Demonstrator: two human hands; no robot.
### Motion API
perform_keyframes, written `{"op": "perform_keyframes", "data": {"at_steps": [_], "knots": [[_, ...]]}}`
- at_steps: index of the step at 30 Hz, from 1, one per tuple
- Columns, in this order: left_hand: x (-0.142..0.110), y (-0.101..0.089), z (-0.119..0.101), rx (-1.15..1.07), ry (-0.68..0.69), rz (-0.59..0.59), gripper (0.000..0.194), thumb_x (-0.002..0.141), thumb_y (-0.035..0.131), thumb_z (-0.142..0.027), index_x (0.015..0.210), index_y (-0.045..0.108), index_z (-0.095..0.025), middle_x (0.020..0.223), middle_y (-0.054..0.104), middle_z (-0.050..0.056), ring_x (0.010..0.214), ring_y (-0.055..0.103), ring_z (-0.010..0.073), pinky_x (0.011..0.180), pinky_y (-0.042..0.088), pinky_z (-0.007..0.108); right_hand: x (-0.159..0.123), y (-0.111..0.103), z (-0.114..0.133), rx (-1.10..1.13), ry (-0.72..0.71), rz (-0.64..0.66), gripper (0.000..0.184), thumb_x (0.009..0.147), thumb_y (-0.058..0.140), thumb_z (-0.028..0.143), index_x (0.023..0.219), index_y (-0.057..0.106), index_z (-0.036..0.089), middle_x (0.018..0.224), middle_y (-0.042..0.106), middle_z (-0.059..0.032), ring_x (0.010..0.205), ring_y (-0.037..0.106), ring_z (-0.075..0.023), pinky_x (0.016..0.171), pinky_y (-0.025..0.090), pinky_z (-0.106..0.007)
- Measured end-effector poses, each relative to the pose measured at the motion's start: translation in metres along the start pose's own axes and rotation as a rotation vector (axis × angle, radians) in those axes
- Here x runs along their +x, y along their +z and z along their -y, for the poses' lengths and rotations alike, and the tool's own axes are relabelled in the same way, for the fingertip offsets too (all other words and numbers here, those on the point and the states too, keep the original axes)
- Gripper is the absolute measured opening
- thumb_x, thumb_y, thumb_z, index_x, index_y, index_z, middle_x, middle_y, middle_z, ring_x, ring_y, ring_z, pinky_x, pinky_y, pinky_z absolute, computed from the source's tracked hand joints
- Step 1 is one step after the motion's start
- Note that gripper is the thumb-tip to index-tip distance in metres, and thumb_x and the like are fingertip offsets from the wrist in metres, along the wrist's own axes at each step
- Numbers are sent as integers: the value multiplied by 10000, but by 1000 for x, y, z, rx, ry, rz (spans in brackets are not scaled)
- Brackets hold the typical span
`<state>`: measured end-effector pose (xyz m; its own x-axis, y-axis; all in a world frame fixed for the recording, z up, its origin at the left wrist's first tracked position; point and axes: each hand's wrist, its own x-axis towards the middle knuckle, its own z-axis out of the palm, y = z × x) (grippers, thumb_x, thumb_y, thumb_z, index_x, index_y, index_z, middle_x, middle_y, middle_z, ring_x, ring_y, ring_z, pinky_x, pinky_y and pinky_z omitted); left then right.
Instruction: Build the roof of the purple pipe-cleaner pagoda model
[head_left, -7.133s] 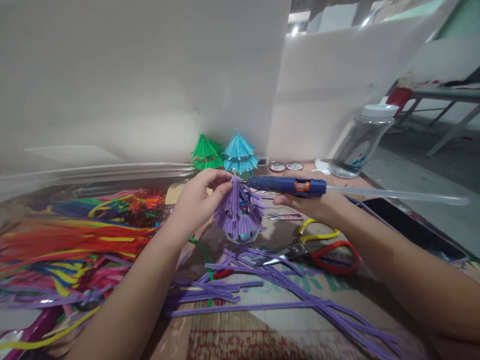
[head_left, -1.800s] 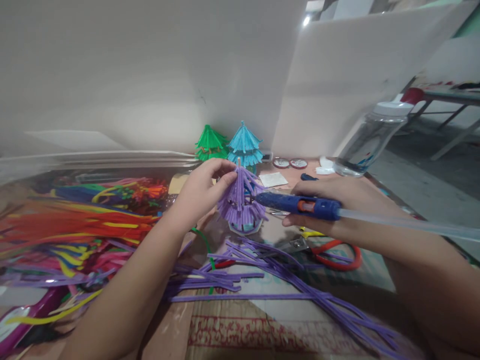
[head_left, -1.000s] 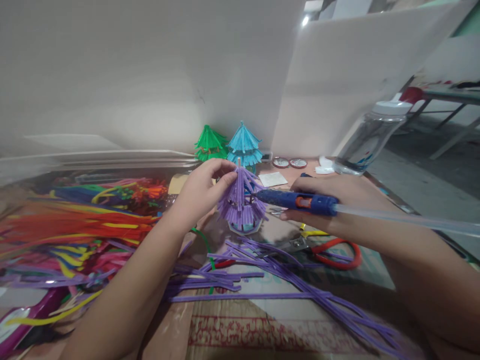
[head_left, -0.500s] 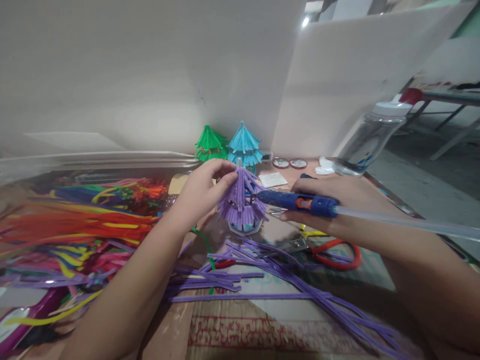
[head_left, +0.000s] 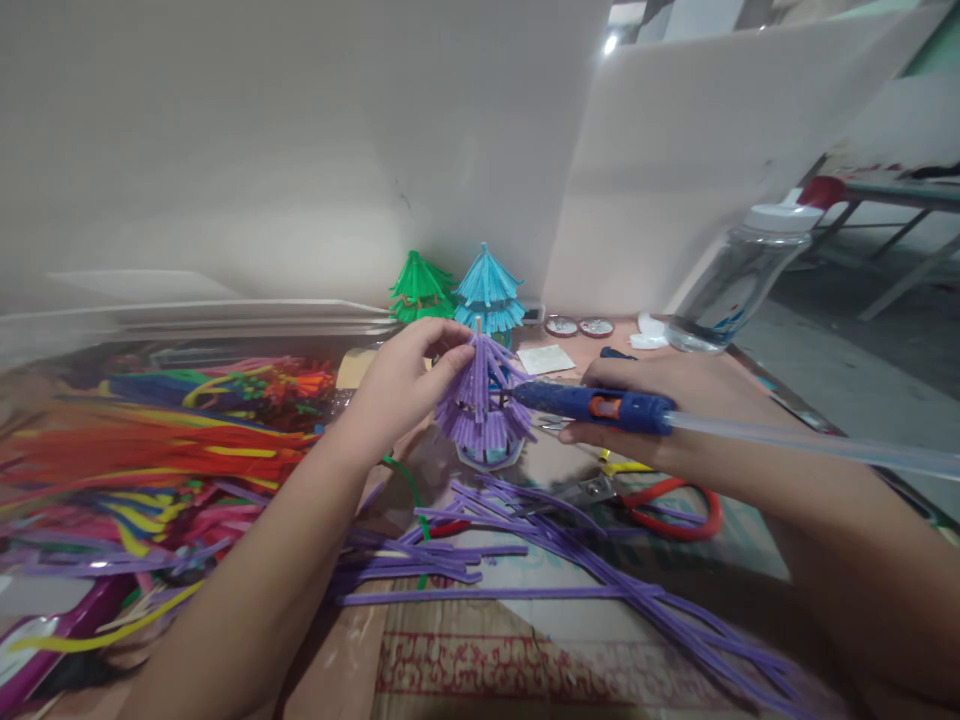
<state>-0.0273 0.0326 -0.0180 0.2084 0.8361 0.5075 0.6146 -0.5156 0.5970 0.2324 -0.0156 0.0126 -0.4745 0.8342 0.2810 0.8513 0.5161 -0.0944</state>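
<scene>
A purple two-tiered pagoda model (head_left: 481,420) made of pipe cleaners stands upright in front of me on the table. My left hand (head_left: 420,380) pinches its upper tier from the left, close to the stick at the peak. In my right hand (head_left: 645,385) is a blue hot glue gun (head_left: 600,402), with a long clear glue stick (head_left: 780,440) coming out of its back. The nozzle meets the right side of the upper purple roof; whether it touches I cannot tell. Loose purple pipe cleaners (head_left: 570,555) and red-handled scissors (head_left: 667,508) lie nearer to me.
Green (head_left: 420,290) and blue (head_left: 489,290) pagoda models stand behind. Bundles of coloured pipe cleaners (head_left: 165,445) fill the left side. A clear bottle (head_left: 739,280) stands at the back right, near two small round discs (head_left: 579,327) and a white square (head_left: 546,359).
</scene>
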Motion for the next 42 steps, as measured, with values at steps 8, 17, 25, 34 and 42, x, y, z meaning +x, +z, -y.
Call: {"op": "perform_keyframes", "data": {"at_steps": [8,17,25,34,42], "knots": [[0,-1,1,9,15,5,222,907,569,-316,1019,679,-159,998,710,46,910,648,178,889,494,308,-2,1,-1,-15,-7,-6,456,841,493,706,817,622,269,710,648,-25,610,594,-220,514,316,-315],[0,0,1,-7,-7,5,233,901,568,-343,1019,676,-174,1017,713,52,934,651,196,906,504,343,-2,1,-2,-26,-5,17,448,850,493,696,806,607,266,732,654,-24,623,598,-211,523,322,-306],[0,0,2,-15,-1,7,239,903,575,-339,1031,677,-164,1011,715,53,919,657,186,900,499,323,-3,-1,0,-72,-18,22,510,849,437,744,822,619,269,752,679,-26,672,627,-233,526,341,-301],[1,0,1,-19,-1,6,228,902,577,-332,1023,673,-164,1010,714,50,921,655,183,894,496,314,-3,1,0,-108,-67,-12,485,859,424,732,841,655,306,800,672,-40,678,618,-245,535,372,-356],[1,-1,3,-7,-17,24,269,904,556,-372,1047,670,-176,1021,715,60,939,656,203,896,502,338,-2,-2,0,-115,-83,30,483,866,455,703,856,664,268,834,700,-67,689,631,-249,534,343,-325]]}}
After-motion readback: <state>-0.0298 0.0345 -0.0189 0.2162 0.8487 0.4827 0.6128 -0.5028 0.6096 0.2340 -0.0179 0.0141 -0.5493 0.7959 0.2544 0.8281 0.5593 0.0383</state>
